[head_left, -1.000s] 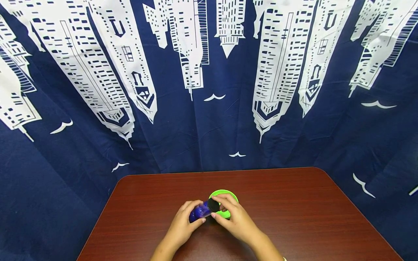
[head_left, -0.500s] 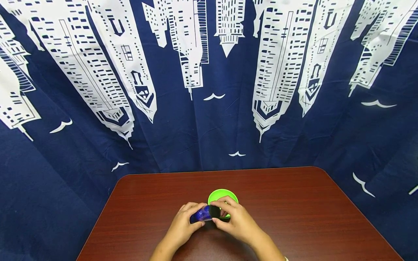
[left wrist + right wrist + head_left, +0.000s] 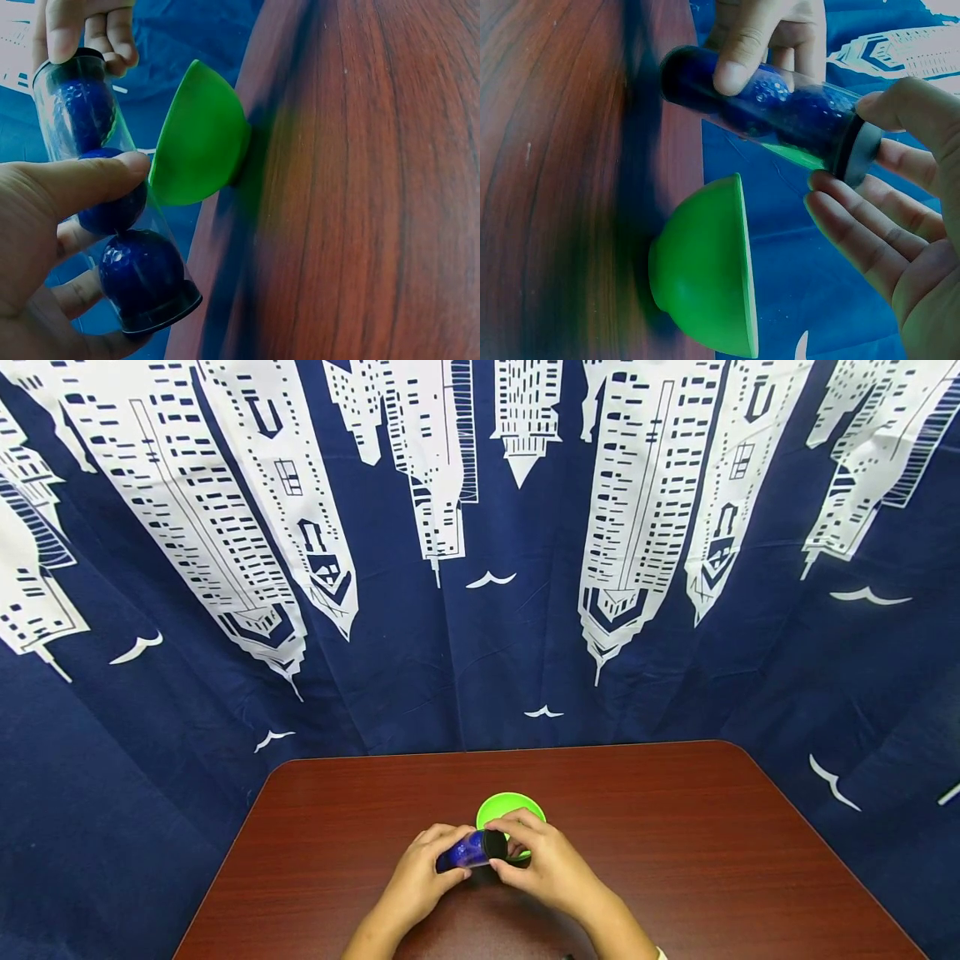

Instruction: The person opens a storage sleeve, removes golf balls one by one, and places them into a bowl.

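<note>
A clear plastic tube (image 3: 467,852) with dark end caps holds three blue dimpled balls (image 3: 141,266) that look like golf balls. My left hand (image 3: 418,875) grips the tube round its middle and lower end, thumb across the wall. At the other end, my right hand (image 3: 553,870) pinches the black cap (image 3: 859,150) between thumb and fingers. The cap still sits on the tube's end. The tube is held tilted above the table, its capped end toward the right. Just beyond the hands stands a bright green bowl (image 3: 501,807), partly hidden by the right hand in the head view.
The reddish-brown wooden table (image 3: 345,827) has rounded far corners. Behind it hangs a navy cloth (image 3: 510,652) printed with white upside-down buildings and birds. A small dark thing (image 3: 567,957) just shows at the bottom edge of the head view.
The capped end of the tube and the right-hand fingers have come down slightly toward the person, uncovering more of the bowl. Both hands keep their hold.
</note>
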